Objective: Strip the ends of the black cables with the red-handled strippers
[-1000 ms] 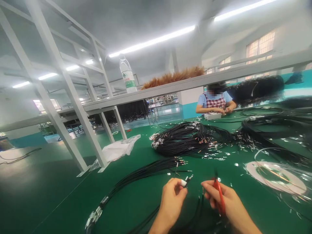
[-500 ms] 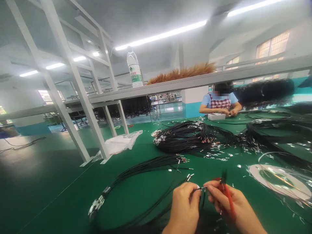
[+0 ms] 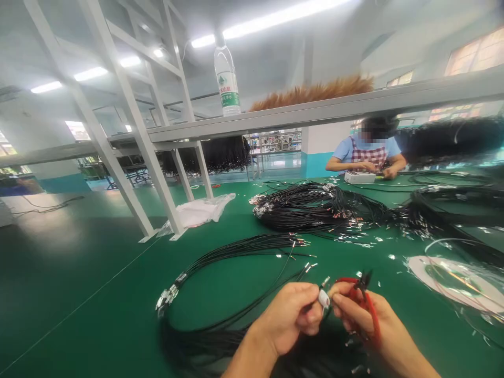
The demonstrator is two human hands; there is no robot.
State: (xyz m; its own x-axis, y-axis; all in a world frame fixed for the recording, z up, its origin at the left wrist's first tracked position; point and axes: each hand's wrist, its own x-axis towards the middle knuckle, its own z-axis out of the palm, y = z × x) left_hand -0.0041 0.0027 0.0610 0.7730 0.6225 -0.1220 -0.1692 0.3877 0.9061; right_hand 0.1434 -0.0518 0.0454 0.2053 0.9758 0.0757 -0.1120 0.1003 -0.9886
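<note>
My left hand (image 3: 293,315) is closed, pinching the end of a thin black wire (image 3: 275,286) with a metal terminal at its tip. My right hand (image 3: 358,315) is closed around red-handled pliers (image 3: 364,299) whose dark jaws point up, and its fingertips meet the left hand's at the wire end. The wire runs left into a bundle of black wires (image 3: 220,257) lying on the green table (image 3: 98,294), with metal ends grouped at its near-left tip.
A large pile of black wires (image 3: 315,210) lies further back, with small metal bits scattered around it. A flat reel (image 3: 457,278) lies at right. A white bag (image 3: 200,210) rests by the grey shelf frame (image 3: 157,178), which carries a water bottle (image 3: 227,84). A co-worker (image 3: 366,152) sits opposite.
Both hands have come together at the wire end and moved slightly up. The camera view has tilted down and shifted.
</note>
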